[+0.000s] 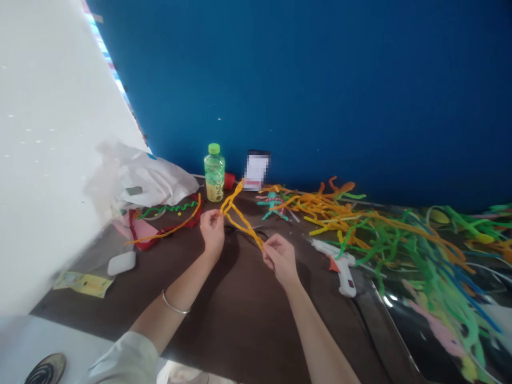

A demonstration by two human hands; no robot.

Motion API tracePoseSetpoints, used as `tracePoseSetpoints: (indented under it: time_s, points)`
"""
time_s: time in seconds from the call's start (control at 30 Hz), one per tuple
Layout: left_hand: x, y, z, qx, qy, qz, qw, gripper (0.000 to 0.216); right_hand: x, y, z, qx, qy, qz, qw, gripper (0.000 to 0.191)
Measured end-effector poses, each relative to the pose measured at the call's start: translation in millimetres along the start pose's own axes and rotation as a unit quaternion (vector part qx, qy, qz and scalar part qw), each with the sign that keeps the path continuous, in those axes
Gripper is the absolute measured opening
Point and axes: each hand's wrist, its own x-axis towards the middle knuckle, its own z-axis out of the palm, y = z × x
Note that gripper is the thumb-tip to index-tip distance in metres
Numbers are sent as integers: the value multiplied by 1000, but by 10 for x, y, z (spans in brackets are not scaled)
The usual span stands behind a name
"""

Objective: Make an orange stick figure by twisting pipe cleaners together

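Pinching a twisted orange-yellow pipe cleaner (236, 213) near its middle, the left hand (212, 232) is curled almost closed, thumb pressed to fingers, with a thin metal bangle (175, 304) on its wrist. The right hand (280, 260), also nearly closed, grips the lower end between thumb and fingertips. Held in the air between the hands above a dark brown table (240, 314), the fuzzy strands wind loosely around each other, spreading into an open loop and forking at the upper end. Beyond them stand a green-capped drink bottle (214, 173) and a small teal pipe-cleaner figure (272, 205). A white glue gun (338, 266) lies just beside the right hand, next to a sprawling heap of orange and green pipe cleaners (380, 229).
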Motion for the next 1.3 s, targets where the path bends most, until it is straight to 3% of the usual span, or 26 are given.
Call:
tracePoseSetpoints:
  time_s: [0.27, 0.37, 0.57, 0.67, 0.8, 1.03, 1.17, 1.3]
  points:
    - [-62, 133, -5, 10, -68, 60, 996, 10, 6, 5, 21, -16, 3, 14, 1000, 24]
    - [-83, 131, 9, 14, -109, 113, 988, 11, 3, 20, 30, -1, 5, 23, 1000, 27]
    - [-164, 200, 5, 106, -160, 305, 933, 10, 23, 52, 19, 41, -23, 44, 998, 30]
    - [-212, 243, -4, 125, -211, 354, 902, 13, 38, 24, 22, 59, -17, 52, 997, 29]
    - [-246, 264, 3, 120, -309, 327, 885, 15, 39, -32, 39, 64, -27, 57, 996, 35]
    - [-264, 291, 17, 41, -463, 240, 852, 30, 15, -55, 29, 109, -42, 75, 990, 24]
    - [-274, 274, 3, 45, -471, 208, 856, 34, 0, -67, -29, 106, -76, 47, 990, 26]
    - [-287, 247, -9, 92, -459, 266, 842, 36, -14, -79, -60, 7, -62, -42, 997, 35]
